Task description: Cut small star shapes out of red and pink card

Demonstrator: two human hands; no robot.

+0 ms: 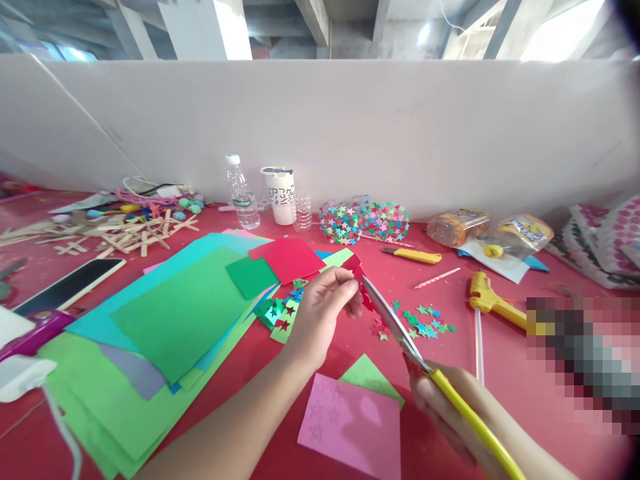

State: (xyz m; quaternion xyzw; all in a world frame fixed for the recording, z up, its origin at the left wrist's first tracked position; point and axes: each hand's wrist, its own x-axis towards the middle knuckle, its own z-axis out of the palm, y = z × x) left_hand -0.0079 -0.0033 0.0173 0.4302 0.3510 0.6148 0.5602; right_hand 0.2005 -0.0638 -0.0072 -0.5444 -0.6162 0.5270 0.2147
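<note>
Now, the left hand [323,310] pinches a scrap of red paper [353,265] between thumb and fingers, holding it up over the table, and the right hand [445,400] grips the yellow-handled scissors [425,368]. Their blades point away from the right hand, tips right at the red paper by the left fingertips (whether they touch it, I can't tell). Below, between the two forearms, lies a pink sheet [360,430] with pencilled stars, overlapping a green one [367,373]. Loose cut stars [425,328] scatter just beyond the right hand, and past them sits a yellow cutter [415,256]. Off to the right hand's right, a glue gun [493,299]! Left of the left hand spreads a pile of coloured paper [185,307], while a bottle [244,203] stands upright farther beyond.
</note>
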